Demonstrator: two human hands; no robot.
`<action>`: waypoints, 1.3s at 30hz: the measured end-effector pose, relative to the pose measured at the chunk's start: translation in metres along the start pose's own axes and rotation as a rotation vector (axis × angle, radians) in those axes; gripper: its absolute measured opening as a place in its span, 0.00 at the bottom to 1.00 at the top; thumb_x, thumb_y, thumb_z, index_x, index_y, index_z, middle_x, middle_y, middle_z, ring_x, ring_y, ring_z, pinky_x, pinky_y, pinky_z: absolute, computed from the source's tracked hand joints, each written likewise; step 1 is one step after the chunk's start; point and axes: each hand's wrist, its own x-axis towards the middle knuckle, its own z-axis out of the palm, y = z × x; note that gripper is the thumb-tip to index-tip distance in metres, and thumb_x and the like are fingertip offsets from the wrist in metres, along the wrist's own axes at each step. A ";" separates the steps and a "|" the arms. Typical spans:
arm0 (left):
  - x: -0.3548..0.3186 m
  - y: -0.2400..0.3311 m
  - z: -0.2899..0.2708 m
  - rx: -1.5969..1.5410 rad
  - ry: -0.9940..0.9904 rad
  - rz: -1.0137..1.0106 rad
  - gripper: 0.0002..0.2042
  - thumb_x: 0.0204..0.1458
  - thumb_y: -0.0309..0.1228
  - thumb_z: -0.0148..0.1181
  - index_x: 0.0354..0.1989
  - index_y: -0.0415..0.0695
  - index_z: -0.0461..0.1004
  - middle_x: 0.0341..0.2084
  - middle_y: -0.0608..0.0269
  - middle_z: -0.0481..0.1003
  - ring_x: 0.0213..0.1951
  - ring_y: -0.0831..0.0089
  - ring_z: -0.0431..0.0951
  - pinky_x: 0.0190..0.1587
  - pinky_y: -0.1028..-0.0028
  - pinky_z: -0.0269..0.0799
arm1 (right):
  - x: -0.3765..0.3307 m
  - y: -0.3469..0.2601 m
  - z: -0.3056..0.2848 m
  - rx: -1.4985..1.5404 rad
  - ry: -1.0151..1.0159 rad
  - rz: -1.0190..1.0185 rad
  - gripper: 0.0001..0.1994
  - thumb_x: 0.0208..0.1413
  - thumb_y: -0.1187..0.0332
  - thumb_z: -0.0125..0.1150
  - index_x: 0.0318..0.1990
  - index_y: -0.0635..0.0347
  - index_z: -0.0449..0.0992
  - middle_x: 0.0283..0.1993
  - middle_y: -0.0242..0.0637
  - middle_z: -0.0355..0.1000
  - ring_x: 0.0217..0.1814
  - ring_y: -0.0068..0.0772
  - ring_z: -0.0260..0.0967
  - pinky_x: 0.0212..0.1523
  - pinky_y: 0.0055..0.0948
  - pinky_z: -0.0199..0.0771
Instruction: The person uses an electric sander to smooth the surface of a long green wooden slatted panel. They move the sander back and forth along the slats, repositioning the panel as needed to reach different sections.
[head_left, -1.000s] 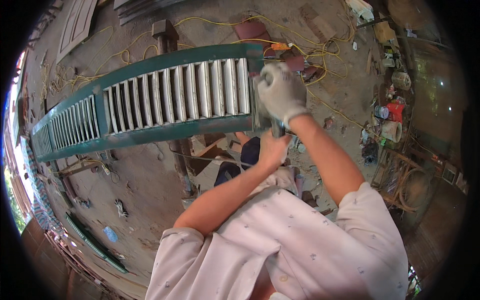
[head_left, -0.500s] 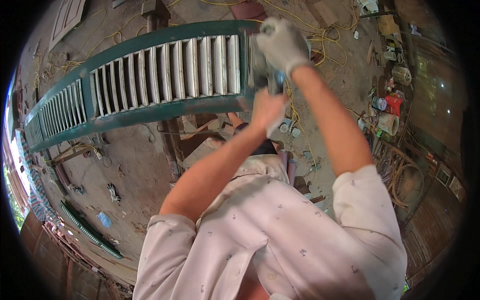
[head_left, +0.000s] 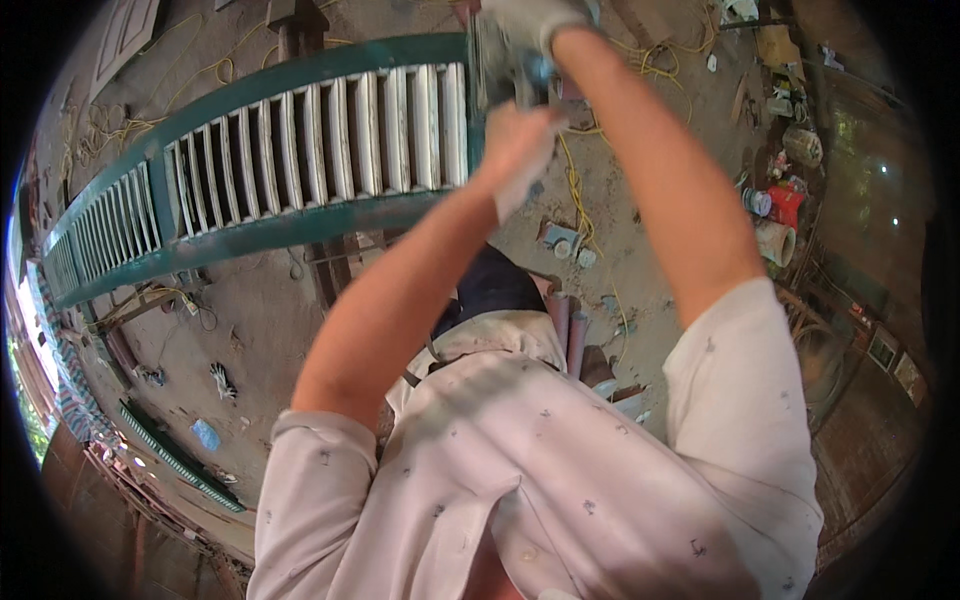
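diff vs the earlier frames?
Both hands and the shutter have slid up in the picture, so the gloved right hand now sits cut off at the top edge. The bare left hand stays just below it. Both still grip the tool at the shutter's right end.

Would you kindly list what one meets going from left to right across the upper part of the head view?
Green louvred shutter → left hand at the shutter's right end → power tool under the gloved right hand → yellow cable on the ground → red container.
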 end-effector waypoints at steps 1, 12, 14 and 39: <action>0.007 0.004 -0.003 0.028 -0.049 0.035 0.09 0.60 0.32 0.65 0.39 0.39 0.82 0.24 0.64 0.73 0.22 0.72 0.72 0.25 0.67 0.66 | 0.023 0.011 0.016 -0.247 -0.050 -0.162 0.14 0.55 0.59 0.66 0.44 0.54 0.88 0.48 0.56 0.85 0.57 0.60 0.83 0.57 0.47 0.84; -0.063 -0.127 -0.029 0.208 -0.060 0.018 0.07 0.60 0.28 0.66 0.43 0.39 0.83 0.25 0.64 0.77 0.22 0.74 0.75 0.23 0.70 0.69 | -0.147 -0.017 0.020 0.254 0.025 0.188 0.18 0.56 0.56 0.62 0.51 0.50 0.84 0.56 0.54 0.81 0.58 0.59 0.80 0.61 0.51 0.80; -0.095 -0.162 -0.032 0.186 -0.099 0.115 0.07 0.59 0.27 0.68 0.42 0.38 0.84 0.23 0.61 0.78 0.22 0.75 0.76 0.24 0.69 0.70 | -0.194 -0.028 0.012 0.256 -0.042 0.232 0.17 0.58 0.58 0.62 0.52 0.53 0.82 0.61 0.54 0.76 0.60 0.61 0.78 0.62 0.52 0.79; -0.127 -0.167 -0.034 -0.097 -0.075 -0.005 0.07 0.56 0.29 0.68 0.37 0.40 0.77 0.22 0.68 0.74 0.21 0.78 0.73 0.23 0.71 0.66 | -0.229 -0.056 0.007 0.337 0.006 0.164 0.18 0.60 0.59 0.62 0.55 0.54 0.81 0.61 0.46 0.76 0.61 0.53 0.77 0.62 0.47 0.78</action>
